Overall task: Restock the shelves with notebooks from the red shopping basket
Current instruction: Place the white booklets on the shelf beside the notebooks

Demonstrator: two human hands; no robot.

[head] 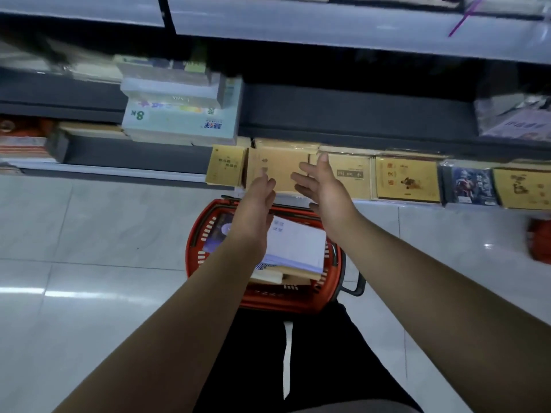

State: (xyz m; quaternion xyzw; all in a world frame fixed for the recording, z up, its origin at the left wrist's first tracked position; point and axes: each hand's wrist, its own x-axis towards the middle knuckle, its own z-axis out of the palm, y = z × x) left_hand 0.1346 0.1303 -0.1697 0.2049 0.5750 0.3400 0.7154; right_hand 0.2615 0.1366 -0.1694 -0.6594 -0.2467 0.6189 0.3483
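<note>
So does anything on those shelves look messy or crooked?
Yes. The pale stack of paper pads on the middle shelf juts past the shelf edge and sits unevenly, unlike the yellow notebooks below, which stand in a fairly straight row.

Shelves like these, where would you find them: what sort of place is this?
Most likely a stationery or book shop: tiered shelves stocked with yellow notebooks, and a red shopping basket on the tiled floor.

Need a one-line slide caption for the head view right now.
Both open hands, left hand and right hand, reach toward tan notebooks above the red basket.
</note>
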